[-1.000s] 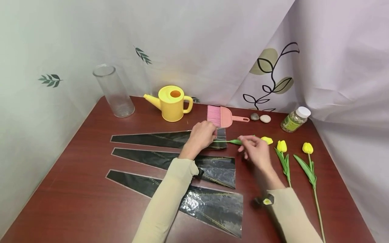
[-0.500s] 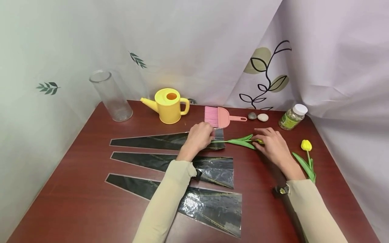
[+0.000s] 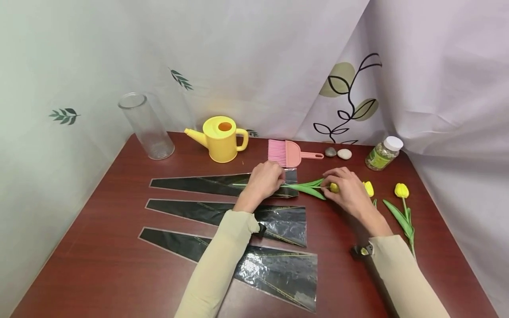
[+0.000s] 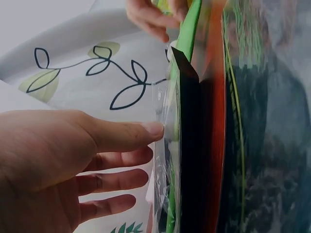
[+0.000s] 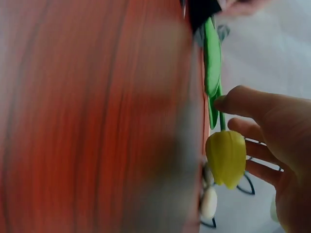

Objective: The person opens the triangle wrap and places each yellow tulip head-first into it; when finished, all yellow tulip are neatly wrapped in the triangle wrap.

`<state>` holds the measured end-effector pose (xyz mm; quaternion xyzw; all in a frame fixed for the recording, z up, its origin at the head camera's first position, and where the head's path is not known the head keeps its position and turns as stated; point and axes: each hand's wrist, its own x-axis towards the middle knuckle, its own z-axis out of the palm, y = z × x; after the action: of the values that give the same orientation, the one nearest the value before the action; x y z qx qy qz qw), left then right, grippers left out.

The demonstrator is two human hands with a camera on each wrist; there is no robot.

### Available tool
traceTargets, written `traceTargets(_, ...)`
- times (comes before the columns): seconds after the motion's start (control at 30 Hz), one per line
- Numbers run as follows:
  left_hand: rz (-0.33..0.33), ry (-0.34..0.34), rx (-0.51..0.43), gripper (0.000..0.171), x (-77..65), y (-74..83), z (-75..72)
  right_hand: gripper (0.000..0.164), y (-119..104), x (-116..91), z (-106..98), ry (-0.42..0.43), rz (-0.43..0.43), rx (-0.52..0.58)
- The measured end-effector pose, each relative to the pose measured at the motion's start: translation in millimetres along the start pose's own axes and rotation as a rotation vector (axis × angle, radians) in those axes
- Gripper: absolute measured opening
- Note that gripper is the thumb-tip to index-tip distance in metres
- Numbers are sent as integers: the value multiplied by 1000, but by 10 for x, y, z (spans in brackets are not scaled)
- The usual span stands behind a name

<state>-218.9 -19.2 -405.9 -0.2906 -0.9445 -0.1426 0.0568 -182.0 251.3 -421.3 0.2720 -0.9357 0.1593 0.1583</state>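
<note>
My left hand (image 3: 264,180) grips the upper edge of the farthest black-and-clear flower sleeve (image 3: 191,184) near its wide right end. In the left wrist view the thumb (image 4: 146,130) presses on the sleeve's clear film, and the mouth stands partly apart. A yellow artificial tulip (image 5: 226,158) lies lengthwise at that mouth, its green stem running inside and its leaves (image 3: 308,189) just outside. Between thumb and forefinger my right hand (image 3: 347,191) pinches the tulip's stem just below the bloom. Two more flower sleeves (image 3: 278,221) lie flat, closer to me.
Two other tulips, one with its bloom (image 3: 401,191) in full view, lie at the right. Along the back stand a glass vase (image 3: 153,132), a yellow watering can (image 3: 222,143) and a lidded jar (image 3: 382,154). A pink brush and dustpan (image 3: 292,153) and two stones (image 3: 343,153) lie between.
My right hand has shifted from the leaves to below the bloom, then moved left, sliding the tulip's stem deeper into the sleeve. The sleeve has shifted slightly right; my left hand stays on its edge.
</note>
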Motion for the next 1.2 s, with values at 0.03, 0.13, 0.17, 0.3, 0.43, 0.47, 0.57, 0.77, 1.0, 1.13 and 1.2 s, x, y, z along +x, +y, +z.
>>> traceTargets(0.03,10,4,-2,6,1,11,-1,9,-42,28,18,3,0,14)
traceTargets(0.13,36,12,-8,7,2,44,-1,9,-158,112,81,16,-6,40)
traceTargets(0.17,43,13,-14,6,3,51,3,8,-189,133,102,20,-7,45)
traceTargets(0.3,43,6,-44,6,6,71,3,8,-271,186,173,30,3,71)
traceTargets(0.43,38,4,-57,6,7,79,-2,8,-301,213,215,33,19,82)
traceTargets(0.47,38,4,-57,6,7,80,-3,9,-306,217,220,33,21,83)
traceTargets(0.57,36,3,-56,6,7,82,-5,8,-308,213,219,31,28,99)
traceTargets(0.77,38,8,-44,5,3,79,-6,18,-199,93,72,30,119,232)
traceTargets(1.0,39,19,-41,5,-7,74,-5,39,-13,-84,-102,-135,255,288)
traceTargets(1.13,42,18,-35,5,-7,70,2,37,42,-113,-67,-173,272,302)
traceTargets(1.2,44,16,-34,5,-6,68,7,34,57,-116,-35,-179,276,313)
